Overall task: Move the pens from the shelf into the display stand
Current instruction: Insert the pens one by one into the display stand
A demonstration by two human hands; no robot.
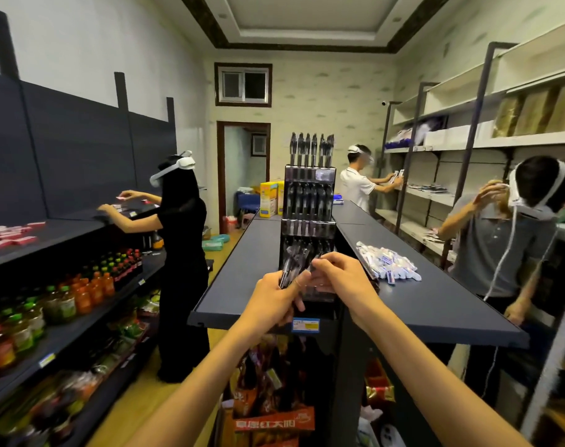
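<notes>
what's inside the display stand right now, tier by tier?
The display stand has black pens upright along its top tier, with more in the two tiers below. The lowest tier is mostly covered by the left hand, its pen bundle, and the right hand.

Display stand (308, 201): stands upright on the central shelf (242, 269), along its middle line.
Pens (312, 150): seated in the stand's tiers, the top row rising above it.
Left hand (274, 301): directly in front of the stand's lowest tier, gripping a bundle of pens (289, 266).
Right hand (342, 279): just right of the left hand, fingertips touching the bundle.
Packets (386, 261): heaped on the shelf, right of the stand.
Boxes (270, 200): behind the stand, at the shelf's far end.
Bottles (81, 291): on the left-hand shelving.
</notes>
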